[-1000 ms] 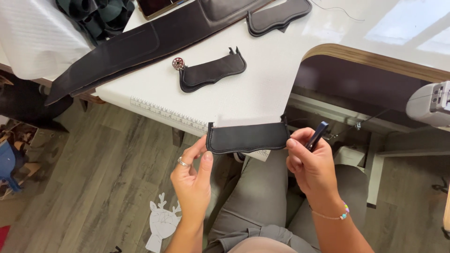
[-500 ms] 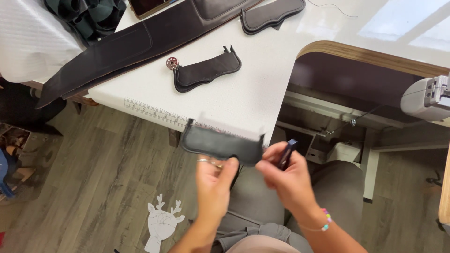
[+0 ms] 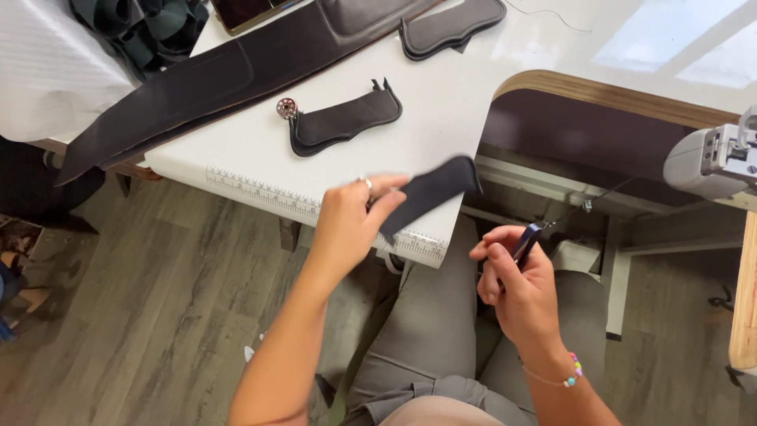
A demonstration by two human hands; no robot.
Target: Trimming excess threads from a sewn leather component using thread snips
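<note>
A white worktable (image 3: 441, 118) with a printed ruler edge fills the upper frame. At centre, the left hand (image 3: 351, 217) pinches a black leather strip (image 3: 430, 193) above the table edge. Lower right, the right hand (image 3: 516, 288) grips a small dark tool (image 3: 527, 241). Two similar finished pieces (image 3: 343, 122) lie upper centre.
</note>
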